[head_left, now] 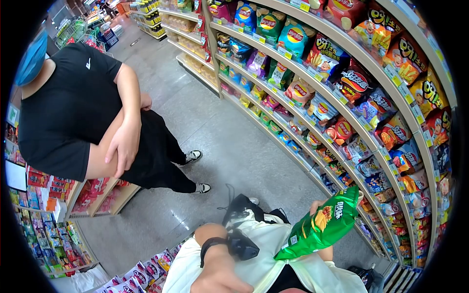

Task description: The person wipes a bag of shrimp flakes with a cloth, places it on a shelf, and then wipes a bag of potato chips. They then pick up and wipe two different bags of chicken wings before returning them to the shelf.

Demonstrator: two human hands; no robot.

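A green snack bag (325,224) with a picture of food on it is held tilted in front of my white jacket (259,263). My right hand (316,207) grips it from behind, with fingers showing at its upper left edge and more skin below it. My left hand (221,279), with a black band on the wrist, is bent in at the bottom edge; its fingertips are partly cut off, so their grip is unclear. A dark object (242,245) sits beside that wrist against the jacket.
Curved shelves of chip bags (299,92) fill the right side. A person in black (73,107) stands at the left with arms folded. Grey floor (224,132) runs between. More snack packs (141,274) lie at the lower left, and shopping carts (73,33) are in the far back.
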